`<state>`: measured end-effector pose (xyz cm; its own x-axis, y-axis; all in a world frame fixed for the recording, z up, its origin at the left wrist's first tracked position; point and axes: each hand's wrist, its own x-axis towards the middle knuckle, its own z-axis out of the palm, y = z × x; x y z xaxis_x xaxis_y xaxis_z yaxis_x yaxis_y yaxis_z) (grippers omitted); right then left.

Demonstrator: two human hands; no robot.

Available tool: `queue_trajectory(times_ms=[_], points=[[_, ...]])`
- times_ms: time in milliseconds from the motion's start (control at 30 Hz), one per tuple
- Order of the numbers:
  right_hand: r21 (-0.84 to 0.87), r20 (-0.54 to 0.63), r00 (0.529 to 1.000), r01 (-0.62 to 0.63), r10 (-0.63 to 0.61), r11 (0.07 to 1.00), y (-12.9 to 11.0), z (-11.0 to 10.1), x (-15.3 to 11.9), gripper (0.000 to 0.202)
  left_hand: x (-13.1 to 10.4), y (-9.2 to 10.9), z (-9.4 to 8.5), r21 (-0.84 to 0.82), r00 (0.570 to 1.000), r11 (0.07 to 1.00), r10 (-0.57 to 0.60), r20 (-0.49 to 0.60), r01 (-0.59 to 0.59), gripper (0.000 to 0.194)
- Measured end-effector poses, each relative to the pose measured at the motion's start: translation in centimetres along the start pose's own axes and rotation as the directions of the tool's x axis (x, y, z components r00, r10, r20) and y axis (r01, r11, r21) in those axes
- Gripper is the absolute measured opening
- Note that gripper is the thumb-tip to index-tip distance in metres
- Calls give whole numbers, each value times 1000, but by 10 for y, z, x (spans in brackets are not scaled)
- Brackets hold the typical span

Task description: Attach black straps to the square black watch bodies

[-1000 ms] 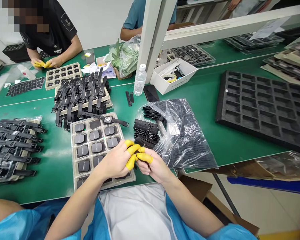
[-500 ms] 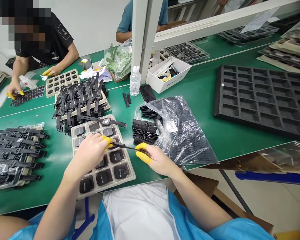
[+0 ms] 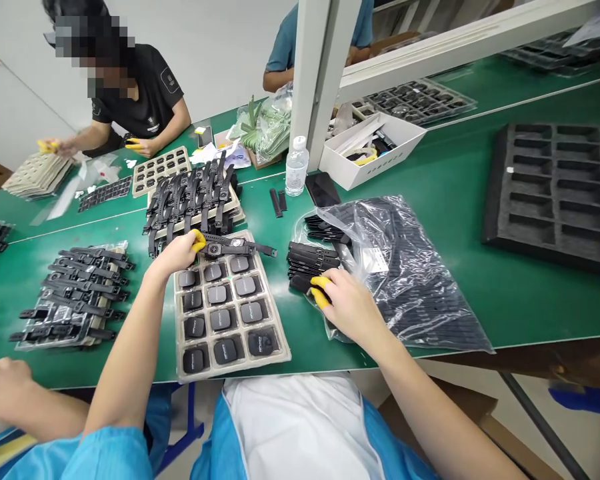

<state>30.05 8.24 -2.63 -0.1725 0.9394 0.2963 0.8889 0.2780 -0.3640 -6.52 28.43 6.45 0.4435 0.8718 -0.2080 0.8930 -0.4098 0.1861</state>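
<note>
My left hand (image 3: 180, 252), with yellow finger cots, is closed on a black smartwatch (image 3: 213, 249). That watch lies across the far edge of a beige tray (image 3: 234, 365), beside another strapped watch (image 3: 238, 243). Square dark watch bodies (image 3: 221, 319) fill the tray's pockets in rows. To the right, my right hand (image 3: 353, 305) has its thumb and finger, also in yellow cots, around the end of a black watch strap (image 3: 301, 283). This strap is the nearest one of a stacked pile (image 3: 310, 257), which spills from a clear plastic bag (image 3: 410, 287).
Strapped watches lie in stacks on trays at the back (image 3: 190, 200) and left (image 3: 80, 290). A water bottle (image 3: 297, 167), a phone (image 3: 323, 190) and a white box (image 3: 375, 157) stand behind the bag. A black foam tray (image 3: 555, 193) is at right. A co-worker (image 3: 145, 100) sits across the table.
My hands have moved apart. The watch they held between them now lies at the tray's far edge under my left hand. My right hand has gone right to the strap pile. The view has shifted.
</note>
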Motion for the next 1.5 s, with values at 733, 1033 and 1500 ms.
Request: queue_trajectory(times_ms=[733,1033,1500], points=[[-62,123,992,33,-25,998,-6,10,7,27,-54,-2,15,363,993,926,-75,-89,102,27],[190,-16,972,-227,234,955,15,-20,10,26,-64,1,3,1,954,974,-219,-206,225,20],[973,54,994,-73,-90,-218,-78,-36,-7,52,-83,183,78,-996,996,85,80,29,22,47]])
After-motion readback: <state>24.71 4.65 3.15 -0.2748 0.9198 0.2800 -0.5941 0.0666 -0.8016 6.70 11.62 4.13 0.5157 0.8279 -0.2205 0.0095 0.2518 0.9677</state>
